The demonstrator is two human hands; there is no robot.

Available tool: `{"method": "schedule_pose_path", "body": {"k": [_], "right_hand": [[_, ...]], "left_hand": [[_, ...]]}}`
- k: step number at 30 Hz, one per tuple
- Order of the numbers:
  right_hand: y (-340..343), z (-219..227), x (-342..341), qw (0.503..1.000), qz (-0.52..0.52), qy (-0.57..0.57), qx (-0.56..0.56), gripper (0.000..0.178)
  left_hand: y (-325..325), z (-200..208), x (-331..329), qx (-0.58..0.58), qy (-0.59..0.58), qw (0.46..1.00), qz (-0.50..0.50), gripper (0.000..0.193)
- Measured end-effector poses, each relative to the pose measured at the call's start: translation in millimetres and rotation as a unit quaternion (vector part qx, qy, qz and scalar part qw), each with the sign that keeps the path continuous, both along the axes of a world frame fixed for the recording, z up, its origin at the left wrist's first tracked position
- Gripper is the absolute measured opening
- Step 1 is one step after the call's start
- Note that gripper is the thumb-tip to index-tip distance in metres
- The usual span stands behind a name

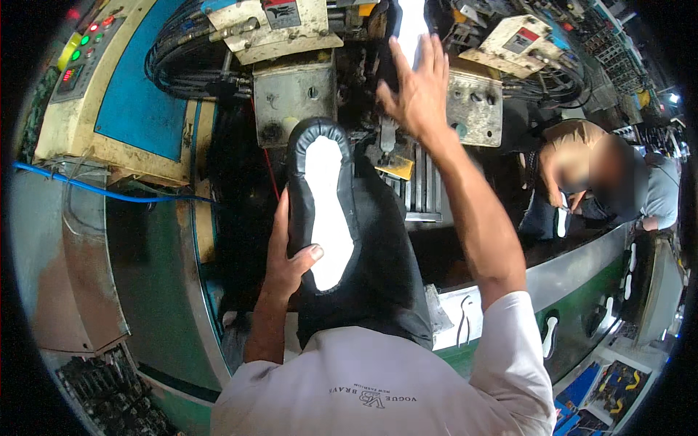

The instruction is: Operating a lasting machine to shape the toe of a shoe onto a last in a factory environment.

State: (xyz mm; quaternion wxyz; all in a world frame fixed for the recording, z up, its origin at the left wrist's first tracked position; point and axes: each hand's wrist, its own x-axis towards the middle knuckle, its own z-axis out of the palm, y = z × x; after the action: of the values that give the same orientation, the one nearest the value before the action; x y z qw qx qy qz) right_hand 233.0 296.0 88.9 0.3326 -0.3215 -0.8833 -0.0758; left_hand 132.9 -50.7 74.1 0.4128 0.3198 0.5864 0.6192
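Observation:
A black shoe upper (329,211) with a white insole board on its underside lies sole up over my lap, its rounded toe pointing away from me. My left hand (287,265) is closed around its left side near the heel, the thumb pressed on the white board. Ahead of me, a second shoe upper (411,25), also black with a white bottom, sits in the machine, its far end cut off by the picture's edge. My right hand (420,94) reaches to it with the fingers stretched out, the fingertips against its white bottom.
Metal machine blocks (297,98) flank the second shoe, with black hoses beside them. A control panel (83,54) with lit buttons stands at the far left. A co-worker (574,156) handles another shoe at the right. Pliers (464,320) lie near my right elbow.

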Motion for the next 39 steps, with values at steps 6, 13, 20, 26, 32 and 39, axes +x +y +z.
{"method": "schedule_pose_path", "body": {"k": [6,13,20,26,32,39], "right_hand": [[71.0,18.4,-43.1,1.0,-0.014,-0.016,0.008,0.083],[106.1,30.4,-50.6,0.999,0.012,-0.033,-0.021,0.079],[111.9,39.2,-48.9,0.999,0.026,-0.037,-0.03,0.076],[83.1,22.5,-24.4,0.992,0.104,0.056,0.05,0.074],[-102.3,-150.1,157.3,0.939,0.044,-0.067,-0.334,0.056],[-191.7,-224.8,241.1,0.815,-0.021,0.007,-0.58,0.028]], "left_hand": [[25.1,1.4,-9.4,-0.025,0.076,0.997,-0.014,0.112],[53.8,-11.4,-8.0,-0.051,-0.075,0.996,-0.002,0.12],[49.9,-12.9,-3.0,-0.061,-0.158,0.985,-0.023,0.126],[-10.4,-36.2,-10.8,0.011,-0.272,0.961,0.057,0.105],[-152.9,-96.6,-35.9,-0.138,-0.204,0.901,0.357,0.097],[-248.7,-93.8,-226.0,-0.196,0.233,0.838,0.453,0.089]]}}
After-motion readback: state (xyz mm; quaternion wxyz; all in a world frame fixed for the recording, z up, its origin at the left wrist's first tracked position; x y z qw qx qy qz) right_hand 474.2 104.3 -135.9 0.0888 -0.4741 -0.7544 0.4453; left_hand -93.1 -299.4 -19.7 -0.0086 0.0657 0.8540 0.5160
